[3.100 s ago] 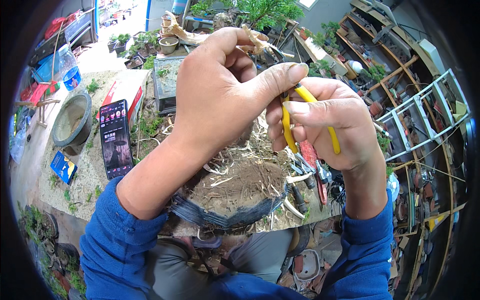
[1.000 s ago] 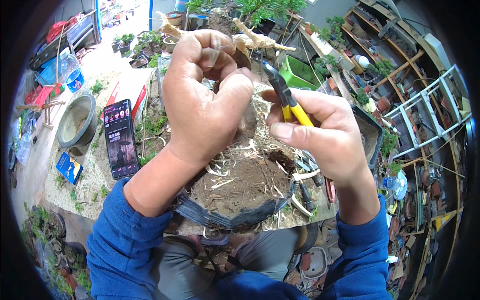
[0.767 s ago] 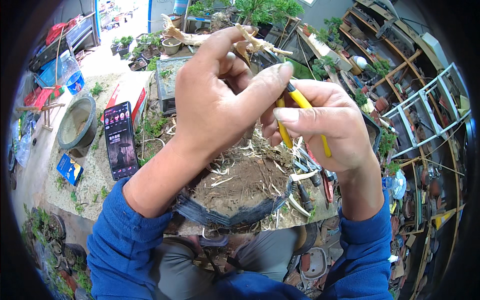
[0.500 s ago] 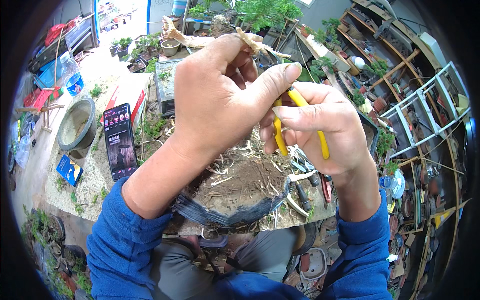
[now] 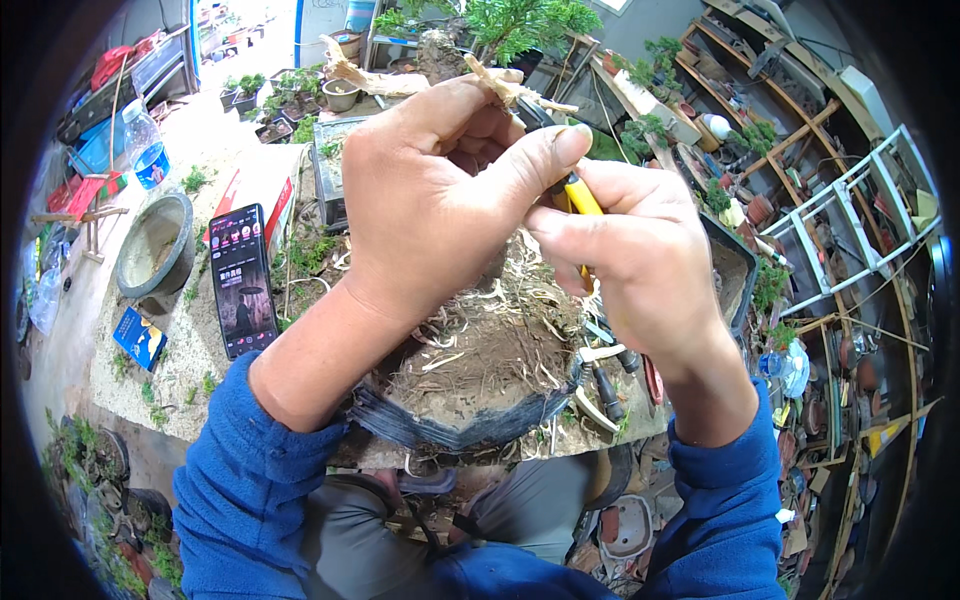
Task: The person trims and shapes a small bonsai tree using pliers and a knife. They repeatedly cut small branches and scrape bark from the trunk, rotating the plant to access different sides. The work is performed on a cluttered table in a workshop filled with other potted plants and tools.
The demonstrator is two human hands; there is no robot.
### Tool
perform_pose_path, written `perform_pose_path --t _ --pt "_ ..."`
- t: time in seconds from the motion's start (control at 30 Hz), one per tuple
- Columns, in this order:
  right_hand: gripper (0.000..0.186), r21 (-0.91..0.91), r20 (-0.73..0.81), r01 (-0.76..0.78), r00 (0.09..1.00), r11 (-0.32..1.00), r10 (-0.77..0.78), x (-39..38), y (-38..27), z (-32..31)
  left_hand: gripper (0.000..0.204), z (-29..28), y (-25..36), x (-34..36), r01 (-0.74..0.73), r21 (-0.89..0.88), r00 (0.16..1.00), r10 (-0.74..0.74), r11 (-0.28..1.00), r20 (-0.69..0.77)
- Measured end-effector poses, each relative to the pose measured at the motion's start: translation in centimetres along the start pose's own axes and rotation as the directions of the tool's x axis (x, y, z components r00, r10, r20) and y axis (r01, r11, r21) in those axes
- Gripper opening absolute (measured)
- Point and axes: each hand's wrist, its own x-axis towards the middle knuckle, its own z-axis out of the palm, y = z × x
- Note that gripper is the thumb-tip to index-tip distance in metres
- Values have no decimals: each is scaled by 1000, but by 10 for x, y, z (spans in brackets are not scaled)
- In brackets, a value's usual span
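My left hand (image 5: 420, 200) is closed around a pale, stripped, gnarled branch (image 5: 385, 82) near the top of the view; its thumb points right over the plier head. Just below and right of it, my right hand (image 5: 640, 265) grips yellow-handled pliers (image 5: 585, 200), their dark head raised to the wood beside my left thumb; the jaws are partly hidden. Beneath both hands sits a dark container (image 5: 445, 430) of brown soil (image 5: 480, 355), littered with pale wood shavings. Several hand tools (image 5: 610, 395) lie at its right side, and green foliage (image 5: 530, 25) rises behind the branch.
On the worktable (image 5: 160, 380) at left are a phone (image 5: 243, 285), an empty round pot (image 5: 155, 250), a plastic bottle (image 5: 147, 150), a blue packet (image 5: 140, 340) and a white-red box (image 5: 265, 195). Cluttered shelves (image 5: 830, 420) and a white metal ladder (image 5: 840, 220) stand at right.
A second ago the pliers' head stood clear of my left thumb; now it is behind it. Over the last half second my right fingers have wrapped further over the yellow handles, covering most of them.
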Motion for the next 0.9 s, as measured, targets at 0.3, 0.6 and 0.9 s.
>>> perform_pose_path --t 0.3,0.6,0.9 --pt "39 -932 40 335 479 141 -877 32 55 2 33 11 -18 1 -145 -198 986 124 969 -114" --pt "29 97 94 105 989 990 -114 18 15 -19 42 7 -15 -2 -26 -213 999 18 977 -40" --pt "22 133 272 -81 961 988 42 28 7 -32 37 8 -16 0 -44 -162 998 37 986 -46"
